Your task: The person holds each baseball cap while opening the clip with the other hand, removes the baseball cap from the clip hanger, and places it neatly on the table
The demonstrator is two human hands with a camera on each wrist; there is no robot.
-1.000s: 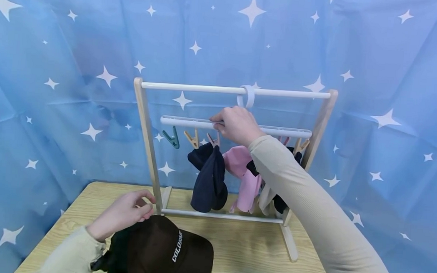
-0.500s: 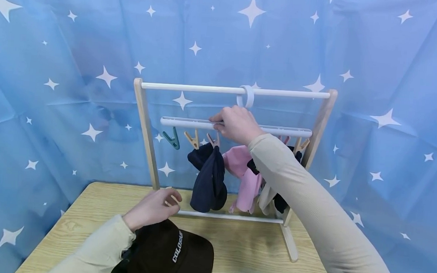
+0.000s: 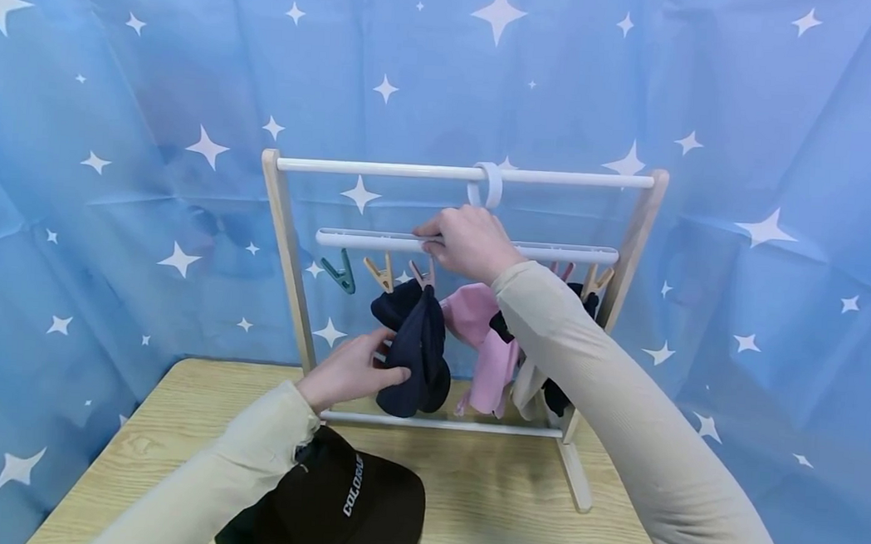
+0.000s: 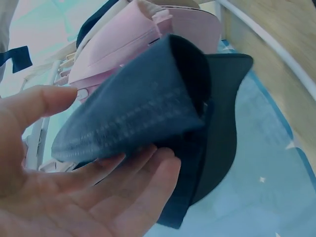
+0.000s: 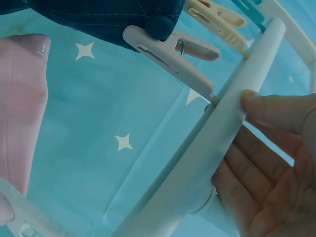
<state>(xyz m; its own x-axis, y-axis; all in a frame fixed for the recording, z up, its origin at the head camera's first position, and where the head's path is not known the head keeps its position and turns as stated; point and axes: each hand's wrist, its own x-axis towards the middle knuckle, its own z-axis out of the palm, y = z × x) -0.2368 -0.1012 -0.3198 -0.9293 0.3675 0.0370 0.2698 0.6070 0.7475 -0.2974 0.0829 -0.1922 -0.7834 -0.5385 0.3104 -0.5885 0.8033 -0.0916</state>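
Note:
A navy cap [image 3: 431, 338] hangs by its edge from a pale pink clothespin [image 3: 422, 273] under a white hanger bar [image 3: 571, 254]. My left hand [image 3: 350, 371] is at the cap's left side. In the left wrist view, its fingers [image 4: 163, 168] lie along the underside of the cap's crown [image 4: 128, 108], while the thumb stands apart above. My right hand [image 3: 470, 242] grips the middle of the bar between thumb and fingers, also seen in the right wrist view on the bar [image 5: 197, 153]. The right sleeve hides part of the bar and the items behind it.
A white-and-wood rack [image 3: 389, 169] carries the hanger. To the right hang a pink cap [image 3: 493, 367], a beige item [image 3: 528, 390] and a black one. Green [image 3: 340, 273] and yellow [image 3: 381, 274] clothespins hang left. A dark brown cap [image 3: 387, 502] lies on the table [image 3: 497, 492].
My left hand has moved up and to the right, from above the brown cap to the hanging navy cap. The right hand keeps its grip on the bar.

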